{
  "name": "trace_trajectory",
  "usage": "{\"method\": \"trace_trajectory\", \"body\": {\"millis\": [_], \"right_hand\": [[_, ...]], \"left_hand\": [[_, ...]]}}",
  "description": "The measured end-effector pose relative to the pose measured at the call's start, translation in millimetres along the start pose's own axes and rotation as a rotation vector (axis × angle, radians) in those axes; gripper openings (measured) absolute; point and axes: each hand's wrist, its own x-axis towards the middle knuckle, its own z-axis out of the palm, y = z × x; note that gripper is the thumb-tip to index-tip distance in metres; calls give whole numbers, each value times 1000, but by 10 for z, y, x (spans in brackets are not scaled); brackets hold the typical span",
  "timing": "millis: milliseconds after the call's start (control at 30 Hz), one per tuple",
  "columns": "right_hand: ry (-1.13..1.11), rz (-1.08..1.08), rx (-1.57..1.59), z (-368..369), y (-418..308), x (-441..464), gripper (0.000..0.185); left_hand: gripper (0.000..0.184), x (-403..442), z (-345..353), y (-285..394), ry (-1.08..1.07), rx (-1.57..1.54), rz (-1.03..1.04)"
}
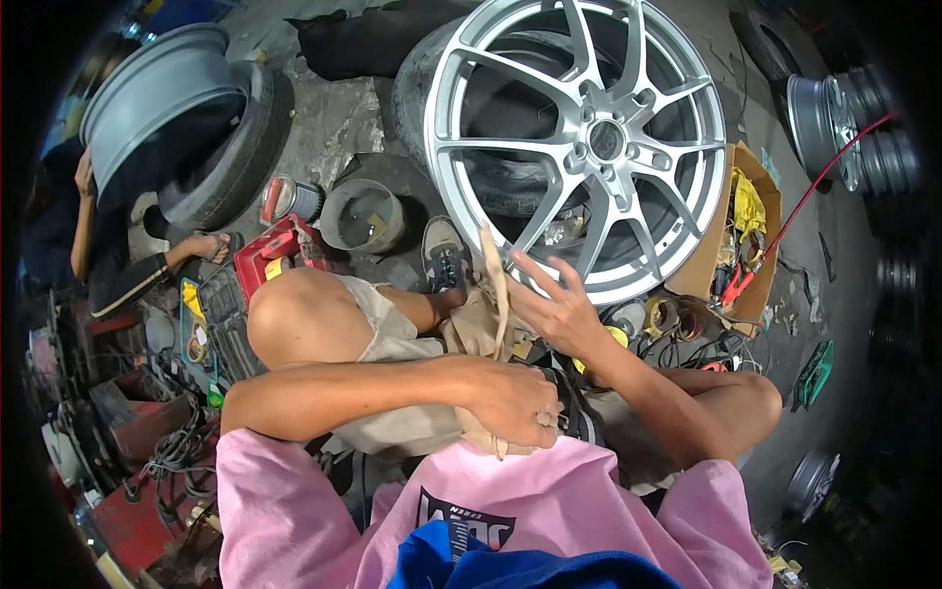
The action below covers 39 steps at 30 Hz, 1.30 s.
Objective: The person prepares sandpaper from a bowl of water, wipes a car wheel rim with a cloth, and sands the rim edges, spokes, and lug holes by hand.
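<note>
My left hand (515,404) is closed in front of my lap, its fingers wrapped around a crumpled beige cloth (476,427). A thin beige strip (495,285) rises above that hand; whether it joins the cloth cannot be made out. My right hand (557,306) has its fingers apart, beside the lower left edge of a large silver multi-spoke wheel rim (620,194). Whether the fingertips touch the rim is unclear. The rim leans over a black tire (417,93).
Near my knee are a grey bucket (363,216), a paint can (294,199) and a red case (270,253). Right of the rim is a cardboard box (767,201) with tools. At left, another person's hand (84,172) touches a grey rim (157,93).
</note>
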Motion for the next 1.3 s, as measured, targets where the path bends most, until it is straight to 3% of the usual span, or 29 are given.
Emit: {"method": "trace_trajectory", "body": {"millis": [167, 233, 300, 333, 433, 567, 633, 700, 767, 800, 833, 900, 967, 1033, 1100, 1300], "right_hand": [[-32, -76, -7, 28, 135, 163, 27], [99, -65, -98, 65, 144, 634, 33], [239, 13, -161, 83, 194, 1127, 37], [332, 98, -76, 128, 204, 1343, 35], [281, 112, -106, 119, 139, 1326, 37], [136, -53, -4, 229, 77, 453, 42], [119, -35, 11, 118, 157, 514, 43], [104, -21, 62, 39, 282, 671, 45], [299, 29, -26, -238, 485, 1041, 40], [262, 54, -58, -421, 568, 1131, 37], [225, 79, -92, -583, 681, 1142, 34], [395, 37, -74, -775, 946, 1088, 29], [338, 46, -107, -1156, 1168, 845, 27], [273, 104, -116, -1451, 1384, 496, 25], [224, 229, -64, -1696, 1490, 122, 24], [204, 487, 53, -2278, 1379, -560, 23]], "left_hand": [[49, 55, 10, 62, 24, 69, -3], [48, 54, 2, 90, 5, 132, -30], [47, 6, -78, 139, 140, 169, -65], [47, -24, -133, 155, 141, 175, -75], [48, -168, -285, 175, 222, 221, -178], [58, -677, -406, 31, 514, 384, -94], [53, -930, -660, 205, 660, 321, -226], [45, -1013, -810, 140, 1084, 246, -217], [41, -949, -955, 185, 1473, 137, -305], [41, -867, -998, -7, 1612, 367, -219], [41, -782, -961, -212, 1627, 389, -233], [42, -641, -851, -569, 1412, 948, -266], [51, -451, -620, -705, 1347, 1167, -336], [56, -307, -419, -969, 1256, 1019, -315], [56, -196, -164, -729, 1182, 938, -302], [41, 255, 123, -689, 1375, 758, -244]]}}
